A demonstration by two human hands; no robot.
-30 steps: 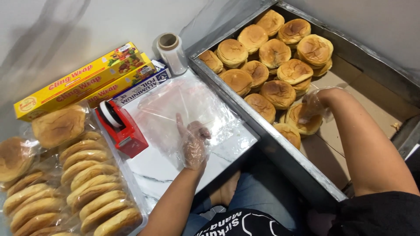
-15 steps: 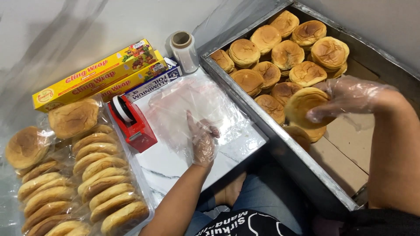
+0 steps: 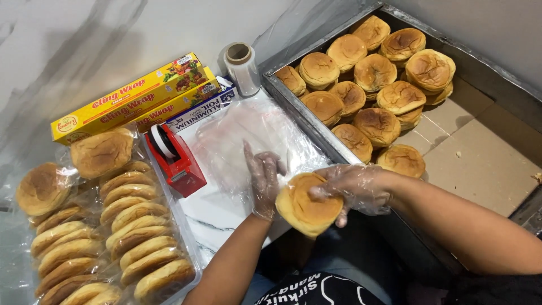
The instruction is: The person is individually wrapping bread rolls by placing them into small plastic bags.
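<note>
Head view: a metal tray (image 3: 316, 121) on the right carries loose buns (image 3: 375, 125), and a row of wrapped buns (image 3: 135, 237) lies at the left beside a red tape dispenser (image 3: 175, 155). Between them a plastic sheet (image 3: 254, 141) is spread flat. The right hand (image 3: 353, 189), gloved, has its fingers closed over a bun (image 3: 305, 206), carried just above the sheet's near edge. The left hand (image 3: 264, 181), gloved and open, holds nothing and rests flat on the sheet. Judging by this, the bun is mid-transfer for wrapping.
</note>
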